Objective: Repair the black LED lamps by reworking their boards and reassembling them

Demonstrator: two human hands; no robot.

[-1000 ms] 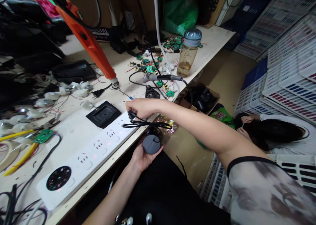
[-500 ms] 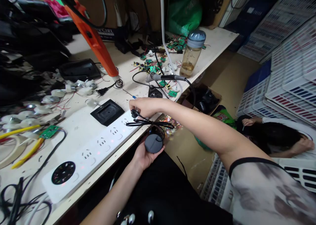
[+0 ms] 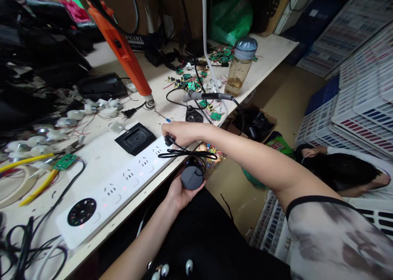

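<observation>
My left hand [image 3: 179, 193] cups a round dark grey device [image 3: 192, 177] from below, just off the table's front edge. A bundled black cord [image 3: 187, 153] runs above the device to a black plug [image 3: 168, 140]. My right hand [image 3: 181, 132] is closed on this plug at the far end of the white power strip [image 3: 119, 192]. The strip lies along the table edge with small red lights lit; whether the plug's pins sit in a socket is hidden. Behind the strip lies a black rectangular tray-like part [image 3: 135, 138].
An orange electric screwdriver [image 3: 123, 55] hangs over the table. A soldering iron [image 3: 211, 96], a bottle [image 3: 241, 67] and green circuit boards [image 3: 215, 116] are beyond my right hand. Yellow-handled pliers [image 3: 39, 192] lie left. Another person [image 3: 344, 169] is low at the right beside crates [image 3: 362, 91].
The view has shifted slightly, moving the table's contents a little to the right in the picture. Both hands keep their hold on the plug and the device.
</observation>
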